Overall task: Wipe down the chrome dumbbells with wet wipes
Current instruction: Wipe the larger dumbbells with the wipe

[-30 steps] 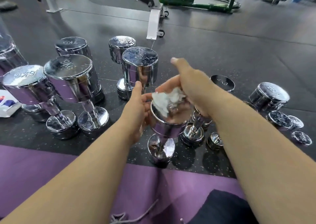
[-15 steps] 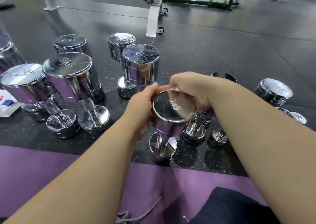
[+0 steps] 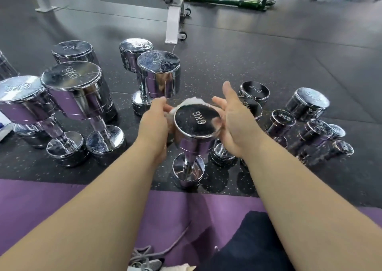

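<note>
The 6 kg dumbbell [image 3: 195, 124] stands on end on the floor [image 3: 248, 64], just past the edge of the purple mat [image 3: 41, 204]. The left hand [image 3: 154, 126] grips a wet wipe [image 3: 193, 101] bunched against the far left side of the top head. The right hand [image 3: 235, 124] is spread, fingers straight, palm at the head's right rim and clasping nothing (whether it truly touches the chrome is lost in blur)

The risk, as I judge it, is tipping: the weight balances on a small base with a heavy head on top, and neither hand has a firm hold on it. A hard sideways rub with the wipe could topple it onto the small dumbbells [image 3: 281, 119] just beside it on the right, or onto fingers. Wet chrome is slick too, so a grab to save it may slide off

The floor is black rubber flecked with pale specks, and larger dumbbells [image 3: 72, 78] stand on end to the left. Behind them are a bench [image 3: 173, 16] with a white leg and a green machine frame [image 3: 223, 1]
</note>
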`<state>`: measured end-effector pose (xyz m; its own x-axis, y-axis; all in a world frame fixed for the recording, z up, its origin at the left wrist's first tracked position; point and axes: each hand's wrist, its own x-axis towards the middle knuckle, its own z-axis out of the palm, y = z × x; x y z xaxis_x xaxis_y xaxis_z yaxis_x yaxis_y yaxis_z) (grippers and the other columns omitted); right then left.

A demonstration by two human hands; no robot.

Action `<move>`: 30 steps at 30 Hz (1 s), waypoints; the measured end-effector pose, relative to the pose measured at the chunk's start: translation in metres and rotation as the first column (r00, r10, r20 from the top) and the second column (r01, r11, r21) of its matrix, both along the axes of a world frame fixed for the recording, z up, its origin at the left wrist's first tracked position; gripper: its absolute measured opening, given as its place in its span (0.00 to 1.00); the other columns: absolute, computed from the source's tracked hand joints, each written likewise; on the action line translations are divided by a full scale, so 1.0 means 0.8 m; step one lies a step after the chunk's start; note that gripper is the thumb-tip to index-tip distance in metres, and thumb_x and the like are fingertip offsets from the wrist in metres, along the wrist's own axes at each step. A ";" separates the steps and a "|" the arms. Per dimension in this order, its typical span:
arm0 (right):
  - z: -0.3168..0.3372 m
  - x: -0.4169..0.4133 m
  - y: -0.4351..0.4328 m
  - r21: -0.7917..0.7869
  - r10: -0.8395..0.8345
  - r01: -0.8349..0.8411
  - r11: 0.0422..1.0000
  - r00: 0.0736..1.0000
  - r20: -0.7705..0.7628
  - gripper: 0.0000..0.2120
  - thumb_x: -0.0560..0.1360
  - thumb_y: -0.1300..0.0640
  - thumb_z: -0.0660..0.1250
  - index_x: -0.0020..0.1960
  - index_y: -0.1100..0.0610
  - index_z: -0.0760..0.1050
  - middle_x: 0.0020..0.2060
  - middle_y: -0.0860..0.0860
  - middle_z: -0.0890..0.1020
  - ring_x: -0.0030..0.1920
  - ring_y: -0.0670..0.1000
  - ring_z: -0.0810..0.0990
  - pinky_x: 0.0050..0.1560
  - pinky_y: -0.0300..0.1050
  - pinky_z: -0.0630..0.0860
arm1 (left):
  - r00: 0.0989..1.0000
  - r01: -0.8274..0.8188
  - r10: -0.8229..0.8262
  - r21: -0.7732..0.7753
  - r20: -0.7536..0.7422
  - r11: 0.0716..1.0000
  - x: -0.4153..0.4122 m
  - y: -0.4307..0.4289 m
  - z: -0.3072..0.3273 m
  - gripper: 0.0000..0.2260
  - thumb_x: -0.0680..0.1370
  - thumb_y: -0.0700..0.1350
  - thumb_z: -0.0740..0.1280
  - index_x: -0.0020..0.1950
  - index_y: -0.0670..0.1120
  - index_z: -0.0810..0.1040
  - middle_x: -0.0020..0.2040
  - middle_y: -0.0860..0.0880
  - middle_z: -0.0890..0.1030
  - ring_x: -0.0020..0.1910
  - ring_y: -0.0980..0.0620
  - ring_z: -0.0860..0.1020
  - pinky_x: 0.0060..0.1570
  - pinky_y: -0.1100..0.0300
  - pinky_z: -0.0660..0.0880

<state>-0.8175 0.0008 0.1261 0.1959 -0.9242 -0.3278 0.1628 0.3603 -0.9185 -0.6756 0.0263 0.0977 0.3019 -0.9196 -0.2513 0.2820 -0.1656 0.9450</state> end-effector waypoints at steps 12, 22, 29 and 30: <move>-0.043 0.010 0.030 -0.036 -0.137 0.142 0.989 0.983 0.124 0.25 0.81 0.39 0.54 0.54 0.57 0.81 0.45 0.51 0.86 0.43 0.49 0.85 0.43 0.46 0.80 | 0.999 -0.031 0.031 0.005 0.040 1.000 -0.013 0.036 0.003 0.16 0.76 0.34 0.61 0.34 0.46 0.83 0.31 0.49 0.80 0.31 0.50 0.75 0.26 0.66 0.71; -0.042 0.008 0.050 -0.042 -0.120 0.126 0.991 0.985 0.128 0.19 0.80 0.39 0.58 0.53 0.51 0.80 0.39 0.43 0.85 0.41 0.42 0.83 0.40 0.38 0.75 | 0.896 -0.119 0.158 -0.117 0.416 0.986 -0.010 0.049 0.003 0.14 0.79 0.54 0.64 0.39 0.47 0.79 0.35 0.50 0.79 0.36 0.52 0.72 0.43 0.53 0.73; -0.046 0.014 0.052 -0.044 -0.154 0.161 0.986 0.979 0.132 0.17 0.81 0.40 0.58 0.51 0.51 0.78 0.34 0.42 0.84 0.33 0.40 0.82 0.29 0.32 0.74 | 0.869 -0.163 0.218 -0.158 0.443 0.974 -0.041 0.073 0.011 0.18 0.82 0.53 0.56 0.51 0.46 0.82 0.43 0.49 0.83 0.54 0.41 0.78 0.53 0.49 0.73; -0.045 0.015 0.055 -0.044 -0.164 0.172 0.984 0.976 0.143 0.17 0.81 0.41 0.58 0.48 0.51 0.77 0.32 0.42 0.83 0.31 0.40 0.81 0.29 0.32 0.73 | 0.835 -0.192 0.237 -0.140 0.497 0.971 -0.049 0.080 0.007 0.18 0.83 0.51 0.55 0.50 0.44 0.81 0.43 0.48 0.83 0.54 0.40 0.77 0.51 0.51 0.71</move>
